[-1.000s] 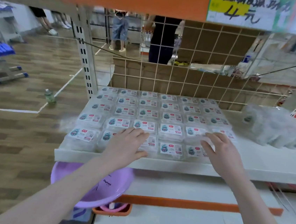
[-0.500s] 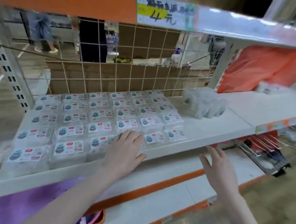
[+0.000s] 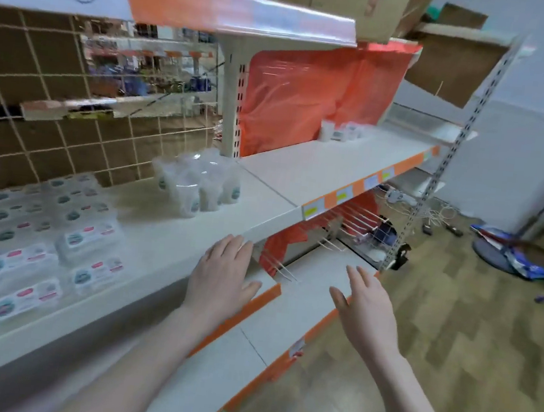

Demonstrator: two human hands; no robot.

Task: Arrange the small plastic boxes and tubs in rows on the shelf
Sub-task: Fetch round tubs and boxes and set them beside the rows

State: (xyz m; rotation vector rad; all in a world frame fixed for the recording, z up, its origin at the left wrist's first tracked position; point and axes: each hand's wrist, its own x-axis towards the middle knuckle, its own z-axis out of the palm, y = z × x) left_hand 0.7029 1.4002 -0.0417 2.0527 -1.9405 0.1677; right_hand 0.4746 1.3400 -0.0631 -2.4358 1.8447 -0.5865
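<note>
Here, a person stands at a white shop shelf (image 3: 172,242) with both hands empty. The left hand (image 3: 222,278) hovers at the shelf's front edge, fingers straight and spread, holding nothing. The right hand (image 3: 365,308) hangs further right, out in front of the lower shelf, also flat and holding nothing.

On the left of the shelf lie the small plastic boxes (image 3: 28,247), flat and labelled, already set in neat rows running back toward a wire grid panel (image 3: 72,111). Behind the left hand and well apart from it sits a loose cluster of clear tubs (image 3: 199,186), bunched together rather than lined up. A few more small containers (image 3: 340,132) stand far along the shelf by an orange back panel (image 3: 309,95); they are too blurred to identify.

The step in hand looks like reaching for the tubs. Done well, it means taking them one or two at a time, since clear, light tubs probably tip easily, and setting them just beside the last box row with labels facing forward, keeping the existing rows undisturbed.
</note>
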